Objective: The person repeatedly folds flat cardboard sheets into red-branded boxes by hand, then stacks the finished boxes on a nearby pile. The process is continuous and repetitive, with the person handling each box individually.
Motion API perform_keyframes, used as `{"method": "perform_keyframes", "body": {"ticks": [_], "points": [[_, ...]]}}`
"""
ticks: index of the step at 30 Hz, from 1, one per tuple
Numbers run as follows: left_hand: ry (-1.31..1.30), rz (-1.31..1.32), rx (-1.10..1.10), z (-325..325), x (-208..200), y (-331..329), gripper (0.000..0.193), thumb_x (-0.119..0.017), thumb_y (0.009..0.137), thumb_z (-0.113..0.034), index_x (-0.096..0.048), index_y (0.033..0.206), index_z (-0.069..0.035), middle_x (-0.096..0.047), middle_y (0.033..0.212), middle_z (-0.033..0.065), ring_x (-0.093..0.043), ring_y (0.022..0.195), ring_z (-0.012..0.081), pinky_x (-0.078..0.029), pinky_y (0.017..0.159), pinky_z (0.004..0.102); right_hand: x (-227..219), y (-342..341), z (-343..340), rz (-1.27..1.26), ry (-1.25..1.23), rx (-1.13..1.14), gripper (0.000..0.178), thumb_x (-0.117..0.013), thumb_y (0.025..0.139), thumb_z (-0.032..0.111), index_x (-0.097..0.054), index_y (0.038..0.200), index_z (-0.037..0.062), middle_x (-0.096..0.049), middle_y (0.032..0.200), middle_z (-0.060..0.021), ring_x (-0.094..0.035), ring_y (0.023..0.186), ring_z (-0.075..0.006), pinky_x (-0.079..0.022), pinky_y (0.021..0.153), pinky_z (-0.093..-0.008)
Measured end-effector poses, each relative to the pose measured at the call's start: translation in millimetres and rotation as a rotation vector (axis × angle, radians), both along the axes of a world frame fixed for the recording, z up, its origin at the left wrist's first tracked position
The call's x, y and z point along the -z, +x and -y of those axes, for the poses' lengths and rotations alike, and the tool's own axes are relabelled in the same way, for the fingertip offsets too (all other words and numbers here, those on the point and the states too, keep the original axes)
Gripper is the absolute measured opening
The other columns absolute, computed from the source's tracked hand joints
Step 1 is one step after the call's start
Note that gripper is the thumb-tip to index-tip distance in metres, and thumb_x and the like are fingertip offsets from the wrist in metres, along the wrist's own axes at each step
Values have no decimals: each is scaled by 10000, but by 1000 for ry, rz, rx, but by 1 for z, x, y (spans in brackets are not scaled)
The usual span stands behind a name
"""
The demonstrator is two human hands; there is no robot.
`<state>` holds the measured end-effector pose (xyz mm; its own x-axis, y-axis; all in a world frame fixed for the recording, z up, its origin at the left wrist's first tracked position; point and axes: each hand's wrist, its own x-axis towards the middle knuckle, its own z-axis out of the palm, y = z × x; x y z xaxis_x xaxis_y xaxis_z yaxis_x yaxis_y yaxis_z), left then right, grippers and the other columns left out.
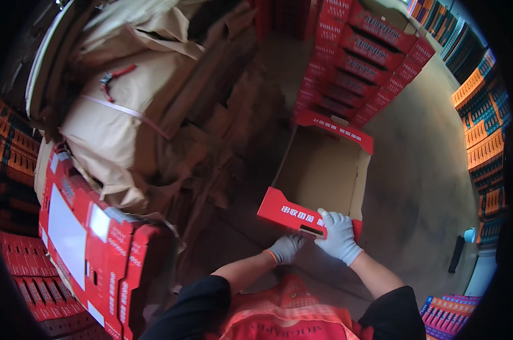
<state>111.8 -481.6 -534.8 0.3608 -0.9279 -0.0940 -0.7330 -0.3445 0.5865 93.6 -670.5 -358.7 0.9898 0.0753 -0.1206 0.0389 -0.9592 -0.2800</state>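
Note:
An open red cardboard box [323, 167] with a bare brown inside is in front of me, its near wall toward my body. My right hand [337, 235], in a pale grey glove, is closed over the rim of that near wall, beside a small slot. My left hand [287, 249], gloved alike with an orange cuff, is just below the same wall's lower edge. Its fingers are curled, and what they hold, if anything, is hidden. The far end of the box is close to a stack of similar red boxes [361, 62].
At left lie brown paper-wrapped bundles [120, 113] with red-handled pliers [110, 82] and a pale strap [115, 106] on top. Flattened red cartons [92, 243] lean below them. Stacked orange and dark crates [483, 136] line the right side. Concrete floor [420, 170] lies between.

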Motion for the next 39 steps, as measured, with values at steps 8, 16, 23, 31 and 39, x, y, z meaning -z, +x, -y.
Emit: {"method": "perform_keyframes", "body": {"ticks": [8,16,23,31,39], "points": [[353,231,79,55,98,28,661,-580,867,-291,-406,1420,25,-524,1342,266,-584,1135,391,-479,925,477,113,33,40,-159,-30,48,907,-865,611,309,-447,1390,107,-590,1160,-114,-568,1078,-306,-425,923,-444],[455,-213,326,66,47,49,534,-615,799,-268,-556,1279,-42,-655,1095,236,-679,876,379,-555,739,481,159,42,28,-406,-283,76,744,-740,748,248,-415,1414,179,-569,1199,-93,-592,1092,-276,-469,891,-431],[-321,-318,-30,-30,-85,-79,543,-614,894,-254,-509,1362,2,-483,1419,232,-477,1308,391,-400,1094,468,114,54,14,-365,-214,19,917,-837,631,263,-400,1427,132,-444,1421,-141,-458,1292,-347,-412,1039,-471],[-268,373,-998,-304,-265,-104,583,-684,746,-1,-551,1314,-21,-571,1318,193,-538,1232,421,-416,1071,528,-80,46,-227,-457,786,-714,507,-741,825,188,-589,1278,19,-633,1225,-188,-628,1124,-316,-500,976,-409],[563,519,-1974,-605,-253,-189,891,-582,927,-488,-201,1551,20,-214,1599,258,-149,1499,420,-123,1221,488,-131,144,-521,403,645,-850,679,-703,898,304,-430,1409,-51,-476,1409,-273,-446,1341,-381,-345,1135,-427]]}}
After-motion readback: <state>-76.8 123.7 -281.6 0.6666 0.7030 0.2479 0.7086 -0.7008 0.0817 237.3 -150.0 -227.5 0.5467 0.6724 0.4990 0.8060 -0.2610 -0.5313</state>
